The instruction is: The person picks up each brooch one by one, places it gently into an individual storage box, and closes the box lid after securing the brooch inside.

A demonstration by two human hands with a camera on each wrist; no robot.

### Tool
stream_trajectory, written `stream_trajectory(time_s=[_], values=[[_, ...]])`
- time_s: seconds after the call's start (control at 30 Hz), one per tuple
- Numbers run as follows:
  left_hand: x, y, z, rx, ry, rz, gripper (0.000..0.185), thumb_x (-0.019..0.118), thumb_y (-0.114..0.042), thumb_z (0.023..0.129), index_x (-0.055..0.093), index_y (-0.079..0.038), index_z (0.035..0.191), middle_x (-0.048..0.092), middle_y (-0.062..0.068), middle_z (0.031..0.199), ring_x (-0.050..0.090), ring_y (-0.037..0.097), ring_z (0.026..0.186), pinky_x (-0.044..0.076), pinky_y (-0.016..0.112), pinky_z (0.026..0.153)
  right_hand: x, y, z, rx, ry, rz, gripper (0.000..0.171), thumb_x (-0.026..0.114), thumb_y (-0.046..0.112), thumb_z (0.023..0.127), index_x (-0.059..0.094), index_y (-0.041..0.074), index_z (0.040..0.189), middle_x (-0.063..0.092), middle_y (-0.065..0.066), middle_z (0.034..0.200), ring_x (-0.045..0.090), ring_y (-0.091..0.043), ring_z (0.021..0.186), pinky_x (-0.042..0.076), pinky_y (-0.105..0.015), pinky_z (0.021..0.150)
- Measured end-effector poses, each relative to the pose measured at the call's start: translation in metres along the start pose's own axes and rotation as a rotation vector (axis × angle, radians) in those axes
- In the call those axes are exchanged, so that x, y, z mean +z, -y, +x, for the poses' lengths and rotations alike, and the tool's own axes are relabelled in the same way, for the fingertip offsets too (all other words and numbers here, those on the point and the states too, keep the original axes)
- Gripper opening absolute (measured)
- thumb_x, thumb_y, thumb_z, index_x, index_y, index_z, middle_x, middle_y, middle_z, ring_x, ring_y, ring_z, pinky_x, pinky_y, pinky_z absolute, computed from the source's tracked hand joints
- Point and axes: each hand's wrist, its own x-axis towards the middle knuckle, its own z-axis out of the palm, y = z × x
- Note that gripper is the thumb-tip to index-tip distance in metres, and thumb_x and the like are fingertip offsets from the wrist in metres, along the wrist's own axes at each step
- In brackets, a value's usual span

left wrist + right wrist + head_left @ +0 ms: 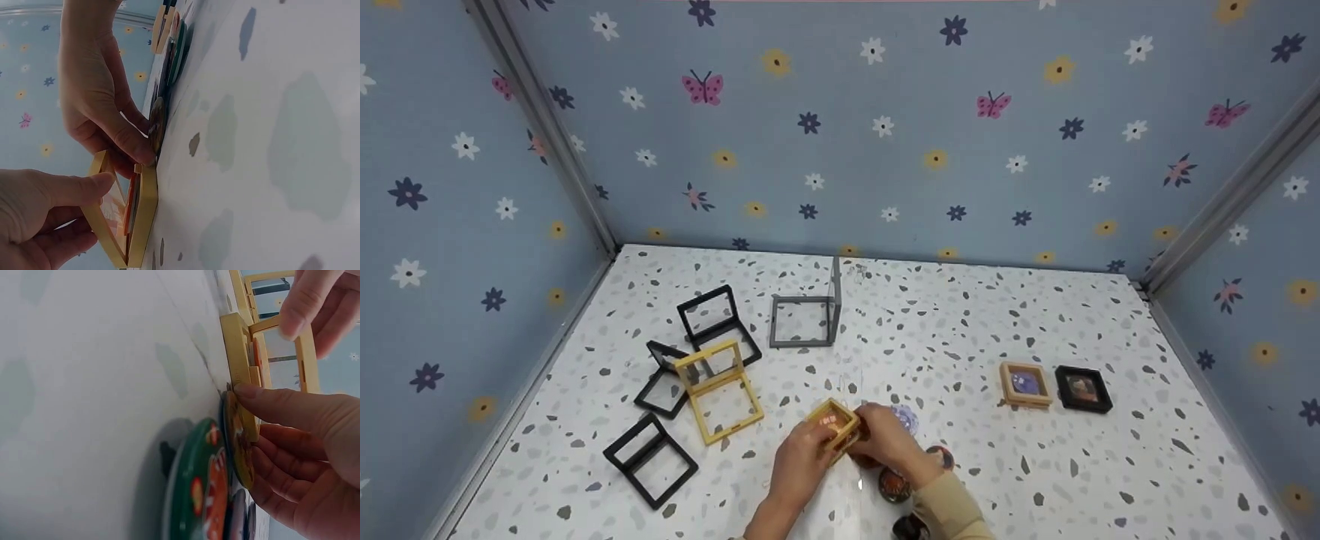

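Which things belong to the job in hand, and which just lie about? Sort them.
In the job:
small yellow frame, gripped by left hand and right hand
orange insert inside it
probably the round badges nearby

Just lying about:
open black frames
grey frame
larger yellow frame
closed tan frame
closed black frame

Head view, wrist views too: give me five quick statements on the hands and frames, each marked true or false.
1. The left hand grips the held frame. True.
2. The held frame is pressed fully closed. False: its two halves stand apart.
3. A wooden frame lies beside a small black frame on the right. True.
4. The grey frame is folded shut. False: the grey frame stands open, one half upright.
5. The right hand touches the held frame. True.
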Motion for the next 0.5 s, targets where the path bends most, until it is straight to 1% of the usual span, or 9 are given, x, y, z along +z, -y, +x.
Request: stream_trajectory(time_s=[0.2, 0.37, 0.5], values=[[0.0022, -0.0023, -0.0005, -0.017, 0.051, 0.015, 0.017, 0.075, -0.003, 0.062, 0.067, -0.007, 0.077, 0.059, 0.002, 0.08, 0.056, 0.018, 0.077, 0.046, 0.032, 0.065, 0.0001, 0.0001, 0.0012, 0.005, 0.0, 0.026, 0.025, 0.077, 0.019, 0.066, 0.063, 0.006, 0.083, 0.056, 0.004, 0.074, 0.05, -0.008, 0.064, 0.045, -0.022, 0.06], [0.0028, -0.0036, -0.0016, -0.018, 0.102, 0.075, 0.017, 0.074, -0.002, 0.062, 0.069, -0.006, 0.077, 0.059, 0.003, 0.075, 0.056, 0.02, 0.07, 0.046, 0.033, 0.058, -0.0002, -0.0005, 0.0017, 0.003, 0.006, 0.01, 0.025, 0.076, 0.018, 0.067, 0.063, 0.005, 0.085, 0.058, 0.002, 0.076, 0.052, -0.009, 0.067, 0.046, -0.023, 0.063], [0.004, -0.0051, -0.0017, -0.035, 0.134, 0.104, 0.013, 0.072, -0.003, 0.064, 0.069, -0.008, 0.076, 0.059, 0.003, 0.074, 0.056, 0.02, 0.069, 0.044, 0.036, 0.058, -0.0009, -0.0004, 0.0013, 0.006, 0.017, 0.005, 0.027, 0.076, 0.016, 0.067, 0.064, 0.004, 0.088, 0.059, 0.0, 0.079, 0.053, -0.01, 0.07, 0.046, -0.024, 0.065]])
